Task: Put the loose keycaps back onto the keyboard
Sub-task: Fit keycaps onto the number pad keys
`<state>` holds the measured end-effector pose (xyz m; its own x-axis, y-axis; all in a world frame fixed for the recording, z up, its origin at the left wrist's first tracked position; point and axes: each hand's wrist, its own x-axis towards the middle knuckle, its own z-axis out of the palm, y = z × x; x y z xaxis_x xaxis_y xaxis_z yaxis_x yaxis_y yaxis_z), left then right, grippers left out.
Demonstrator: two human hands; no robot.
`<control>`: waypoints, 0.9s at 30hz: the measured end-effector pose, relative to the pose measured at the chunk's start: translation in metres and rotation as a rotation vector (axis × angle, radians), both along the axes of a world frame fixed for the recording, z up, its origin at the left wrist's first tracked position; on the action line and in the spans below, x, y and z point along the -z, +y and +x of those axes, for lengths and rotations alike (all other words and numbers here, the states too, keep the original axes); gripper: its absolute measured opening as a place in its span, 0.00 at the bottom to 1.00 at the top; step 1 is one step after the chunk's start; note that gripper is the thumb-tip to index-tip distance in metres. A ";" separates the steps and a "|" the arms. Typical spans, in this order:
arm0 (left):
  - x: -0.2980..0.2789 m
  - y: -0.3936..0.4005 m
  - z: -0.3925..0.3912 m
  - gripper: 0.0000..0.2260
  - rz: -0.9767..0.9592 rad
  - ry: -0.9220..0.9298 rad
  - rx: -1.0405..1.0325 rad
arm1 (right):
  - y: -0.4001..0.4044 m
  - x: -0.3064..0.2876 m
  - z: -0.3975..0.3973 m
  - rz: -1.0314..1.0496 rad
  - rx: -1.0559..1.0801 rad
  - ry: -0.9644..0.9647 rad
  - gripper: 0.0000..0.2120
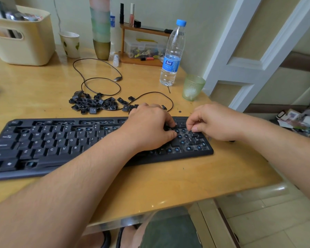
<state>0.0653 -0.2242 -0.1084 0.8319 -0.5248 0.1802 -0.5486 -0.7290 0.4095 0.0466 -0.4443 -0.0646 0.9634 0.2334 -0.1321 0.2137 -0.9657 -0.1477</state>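
Both hands are held over the number pad at the right end of the keyboard (pixel 61 142). The left hand (pixel 149 127) is curled, thumb and fingertips pressed down among the bare switches; whether a keycap is pinched cannot be told. The right hand (pixel 213 122) is curled likewise, fingertips touching the pad. Behind the keyboard, loose keycaps (pixel 95 104) are heaped on the desk (pixel 168 179), beside a black cable (pixel 97 68).
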 end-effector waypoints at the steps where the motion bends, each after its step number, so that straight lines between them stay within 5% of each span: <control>1: 0.000 0.000 0.000 0.16 0.001 0.003 0.000 | -0.001 0.000 -0.002 0.015 0.005 -0.010 0.13; 5: -0.002 0.000 -0.001 0.16 0.016 0.006 0.001 | -0.003 -0.001 -0.008 0.074 0.031 -0.001 0.12; 14: -0.003 0.002 -0.001 0.16 0.019 0.019 0.006 | 0.000 -0.006 -0.005 -0.162 -0.040 -0.023 0.08; 27: -0.004 0.001 -0.002 0.17 0.033 0.014 0.007 | -0.009 0.012 -0.021 -0.062 -0.033 -0.225 0.04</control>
<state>0.0634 -0.2228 -0.1048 0.8306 -0.5361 0.1508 -0.5480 -0.7385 0.3928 0.0258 -0.4531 -0.0767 0.9620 0.2638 0.0701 0.2665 -0.9633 -0.0331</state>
